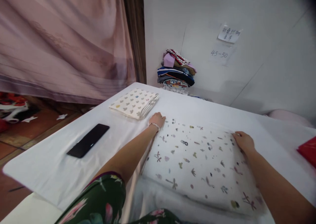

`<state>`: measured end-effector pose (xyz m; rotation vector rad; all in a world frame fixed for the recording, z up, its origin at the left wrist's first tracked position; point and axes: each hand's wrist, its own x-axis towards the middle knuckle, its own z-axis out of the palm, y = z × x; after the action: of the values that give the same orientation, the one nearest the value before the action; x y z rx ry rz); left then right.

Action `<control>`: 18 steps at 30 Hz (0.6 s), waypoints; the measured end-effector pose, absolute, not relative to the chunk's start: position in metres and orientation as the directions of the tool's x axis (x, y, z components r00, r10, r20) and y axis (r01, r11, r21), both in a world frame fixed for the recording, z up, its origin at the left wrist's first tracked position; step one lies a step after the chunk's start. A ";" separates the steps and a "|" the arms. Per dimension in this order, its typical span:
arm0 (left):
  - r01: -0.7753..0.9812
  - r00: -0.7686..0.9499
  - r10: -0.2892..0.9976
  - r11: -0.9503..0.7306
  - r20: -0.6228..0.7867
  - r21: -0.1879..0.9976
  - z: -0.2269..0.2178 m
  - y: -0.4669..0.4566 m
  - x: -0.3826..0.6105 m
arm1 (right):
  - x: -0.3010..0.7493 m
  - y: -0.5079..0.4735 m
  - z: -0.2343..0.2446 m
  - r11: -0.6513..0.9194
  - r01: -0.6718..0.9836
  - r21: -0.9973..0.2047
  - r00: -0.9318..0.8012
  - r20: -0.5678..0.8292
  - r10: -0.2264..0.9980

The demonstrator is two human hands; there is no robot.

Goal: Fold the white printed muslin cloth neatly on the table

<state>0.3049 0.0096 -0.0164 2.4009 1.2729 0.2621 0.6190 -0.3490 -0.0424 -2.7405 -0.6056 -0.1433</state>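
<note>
A white cloth (195, 164) printed with small plants and figures lies spread before me in a rough rectangle, its near edge close to my body. My left hand (157, 120), with a bracelet on the wrist, is closed at the far left corner of this cloth. At the far right corner, my right hand (244, 142) pinches the edge between thumb and fingers. Beyond my left hand rests a folded cream cloth (134, 102) with a grey mouse-head-like print. A black phone (89, 140) lies flat to the left of my left forearm.
The white table (49, 164) has a rounded left corner. A stack of folded clothes (176, 70) stands by the wall at the far edge. Something red (308, 151) lies at the right. A pink curtain (69, 42) hangs at the left, and paper notes (229, 34) are on the wall.
</note>
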 end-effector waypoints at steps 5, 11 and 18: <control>0.634 0.686 0.722 -0.652 0.086 0.417 -0.009 -0.008 0.300 | 0.586 -0.331 -0.026 -0.781 0.612 -0.123 0.771 0.311 0.555; 0.411 0.896 0.438 -0.881 0.076 0.234 -0.020 -0.035 0.282 | 0.530 -0.304 -0.037 -0.555 0.832 -0.020 0.553 0.118 0.825; 0.416 0.899 0.436 -0.833 -0.031 0.364 -0.023 -0.032 0.281 | 0.528 -0.304 -0.047 -0.607 0.794 -0.035 0.607 -0.001 0.795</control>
<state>0.2811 -0.0315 -0.0226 2.6982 0.6278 0.0757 0.5282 -0.3040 -0.0470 -2.7880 -1.3785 0.0256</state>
